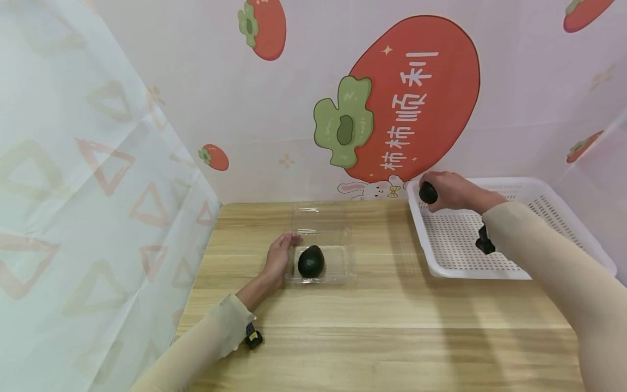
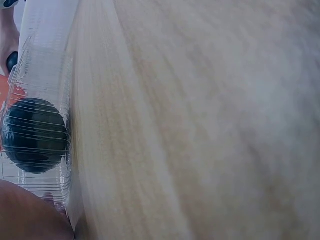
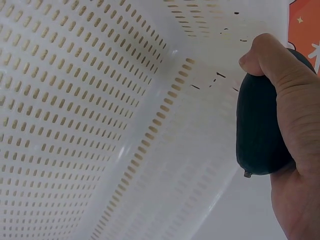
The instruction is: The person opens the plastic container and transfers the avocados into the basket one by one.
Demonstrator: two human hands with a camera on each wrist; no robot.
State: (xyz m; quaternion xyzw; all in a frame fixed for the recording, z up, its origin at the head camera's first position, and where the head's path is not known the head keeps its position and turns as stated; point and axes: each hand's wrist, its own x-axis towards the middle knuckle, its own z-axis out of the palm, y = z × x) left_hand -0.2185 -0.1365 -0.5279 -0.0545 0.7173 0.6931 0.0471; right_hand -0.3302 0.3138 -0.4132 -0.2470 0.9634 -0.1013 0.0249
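My right hand point(image 1: 449, 190) grips a dark green avocado point(image 1: 428, 193) above the left rim of a white basket. In the right wrist view, the thumb and fingers wrap round this avocado point(image 3: 262, 125), and its small stem end points down. A second avocado point(image 1: 311, 262) lies in the left part of an opened clear plastic clamshell box point(image 1: 338, 264) on the table. My left hand point(image 1: 277, 260) holds that box by its left side. The left wrist view shows the boxed avocado point(image 2: 34, 135) through the ribbed plastic wall, with part of the left hand point(image 2: 30, 212) beside it.
The white perforated basket point(image 1: 460, 274) stands at the right of the wooden table point(image 1: 382, 337), close to the back wall. Behind the table hangs a printed persimmon sheet point(image 1: 294, 109). A pale patterned sheet point(image 1: 112, 163) stands along the left side.
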